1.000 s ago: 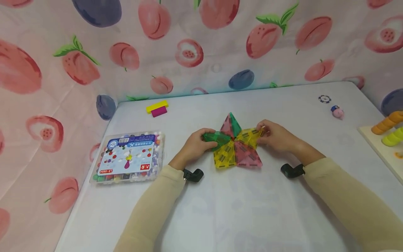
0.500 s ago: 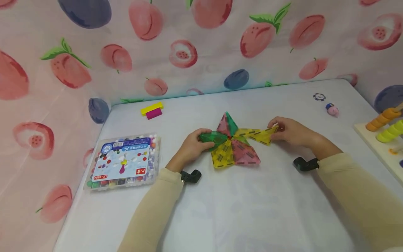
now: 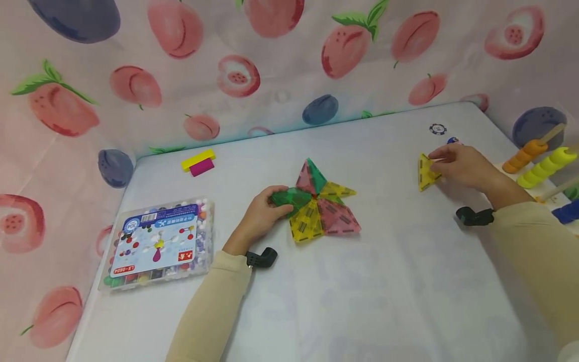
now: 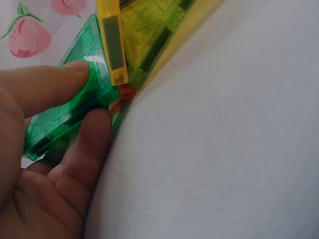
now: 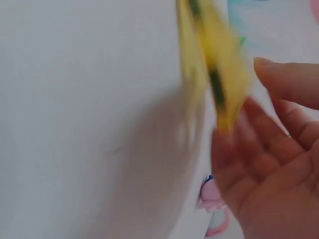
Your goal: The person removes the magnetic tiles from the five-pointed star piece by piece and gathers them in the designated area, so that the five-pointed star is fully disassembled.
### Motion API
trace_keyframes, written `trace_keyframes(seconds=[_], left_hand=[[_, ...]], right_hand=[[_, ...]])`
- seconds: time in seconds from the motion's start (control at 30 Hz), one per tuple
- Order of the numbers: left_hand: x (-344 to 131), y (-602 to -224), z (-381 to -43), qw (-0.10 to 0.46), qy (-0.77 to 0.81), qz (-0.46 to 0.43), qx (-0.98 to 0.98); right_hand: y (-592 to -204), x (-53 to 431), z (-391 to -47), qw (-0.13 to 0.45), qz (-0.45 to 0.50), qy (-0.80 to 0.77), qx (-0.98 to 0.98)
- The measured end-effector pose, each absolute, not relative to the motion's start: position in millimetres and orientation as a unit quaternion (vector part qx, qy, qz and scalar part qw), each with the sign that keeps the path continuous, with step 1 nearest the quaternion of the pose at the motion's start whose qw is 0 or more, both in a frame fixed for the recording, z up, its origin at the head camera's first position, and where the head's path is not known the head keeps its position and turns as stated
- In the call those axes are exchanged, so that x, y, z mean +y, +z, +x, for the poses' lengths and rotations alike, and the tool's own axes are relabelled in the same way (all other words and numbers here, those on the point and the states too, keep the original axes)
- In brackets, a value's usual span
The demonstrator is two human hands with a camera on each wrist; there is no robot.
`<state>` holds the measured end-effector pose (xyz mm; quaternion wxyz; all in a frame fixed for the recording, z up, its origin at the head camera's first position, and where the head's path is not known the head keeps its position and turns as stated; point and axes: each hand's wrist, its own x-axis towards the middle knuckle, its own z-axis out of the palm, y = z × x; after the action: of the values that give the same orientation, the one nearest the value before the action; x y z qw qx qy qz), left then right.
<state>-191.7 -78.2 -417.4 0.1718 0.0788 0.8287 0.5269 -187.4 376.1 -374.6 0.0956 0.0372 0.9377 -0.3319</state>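
Note:
A star-shaped build of see-through magnetic tiles [image 3: 339, 217] in pink, yellow and green lies mid-table. At its left point, my left hand [image 3: 262, 213] pinches a green magnetic tile [image 3: 291, 198] between thumb and fingers; the left wrist view shows the thumb on the face of that green tile [image 4: 82, 92]. Well to the right of the build, my right hand [image 3: 472, 168] holds a yellow triangular magnetic tile [image 3: 425, 173] by one side, its point turned up. The same yellow tile [image 5: 219, 64] is blurred in the right wrist view.
A clear case [image 3: 158, 244] of coloured beads stands at the left. Yellow and magenta blocks [image 3: 198, 162] lie at the back left. Behind my right hand are a round chip [image 3: 438, 129] and a small pink figure [image 5: 212, 193]. A board with ring-stacked pegs [image 3: 545, 166] stands far right.
My right hand has pulled the yellow triangular tile off the build's right side and carried it right. My left hand keeps its grip on the green tile. The head view has turned right.

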Motion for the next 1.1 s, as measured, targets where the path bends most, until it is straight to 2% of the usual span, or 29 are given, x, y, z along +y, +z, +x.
trace_keyframes(seconds=[0.2, 0.4, 0.8, 0.97, 1.1], left_hand=[[-78.1, -418.1, -192.1, 0.175, 0.530, 0.074, 0.827], [-76.9, -418.4, -192.7, 0.172, 0.527, 0.075, 0.829], [-78.3, -417.7, -191.5, 0.168, 0.518, 0.075, 0.836], [-78.6, -417.6, -191.3, 0.173, 0.519, 0.076, 0.834], [-77.6, -418.0, -192.4, 0.170, 0.524, 0.075, 0.831]], right_hand=[[-380.4, 375.4, -188.3, 0.134, 0.028, -0.289, 0.947], [-385.1, 370.4, -187.0, 0.145, 0.019, -0.230, 0.962], [-383.2, 384.6, -197.6, 0.124, 0.039, -0.215, 0.968], [-374.6, 344.1, -184.9, 0.094, 0.003, -0.294, 0.951], [-372.9, 291.2, -176.3, 0.133, -0.074, -0.339, 0.928]])
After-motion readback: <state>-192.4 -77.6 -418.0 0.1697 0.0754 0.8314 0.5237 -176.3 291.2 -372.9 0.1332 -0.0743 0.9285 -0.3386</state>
